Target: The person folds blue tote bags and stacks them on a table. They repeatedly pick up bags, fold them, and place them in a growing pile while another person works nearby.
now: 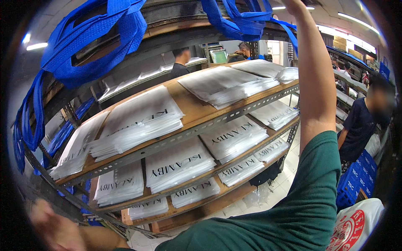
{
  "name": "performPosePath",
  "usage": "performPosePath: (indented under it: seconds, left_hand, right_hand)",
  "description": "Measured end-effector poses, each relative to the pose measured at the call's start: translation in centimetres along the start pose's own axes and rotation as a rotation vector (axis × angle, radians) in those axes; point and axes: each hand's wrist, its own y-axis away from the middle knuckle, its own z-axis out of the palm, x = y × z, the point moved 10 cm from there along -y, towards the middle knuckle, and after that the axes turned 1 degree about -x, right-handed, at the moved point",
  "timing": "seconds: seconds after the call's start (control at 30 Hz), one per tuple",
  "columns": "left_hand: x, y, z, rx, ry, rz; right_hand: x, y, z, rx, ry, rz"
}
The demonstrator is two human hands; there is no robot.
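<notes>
My right arm (317,83), in a green sleeve, reaches straight up past the rack's right end. The top edge of the picture cuts it off near the wrist, so the hand and anything in it are hidden. Low at the left, my left hand (54,226) is smeared by motion, and its fingers cannot be made out. It is nearest the rack's lower left corner, below a stack of white printed plastic bags (69,146). More such stacks, like this flat bag pile (138,121), lie on the wooden shelf (190,94) and the levels under it.
Blue woven straps (94,69) hang looped from the upper beam, with another bundle (238,25) farther right. Perforated metal edges (167,150) front the shelves. At right stand a person in dark clothes (360,125), blue crates (356,180) and a white sack (356,226). Others work behind.
</notes>
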Motion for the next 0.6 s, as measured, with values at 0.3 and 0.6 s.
performPosePath:
  seconds: [0.3,0.6]
  left_hand:
    - [-5.6,25.9,10.7,-0.402,0.51,-0.911]
    - [-2.5,46.4,15.0,-0.952,0.979,-1.737]
  right_hand:
    - [-8.8,22.8,-7.3,1.091,-0.137,-0.297]
    - [2.8,69.8,12.6,1.044,0.424,1.077]
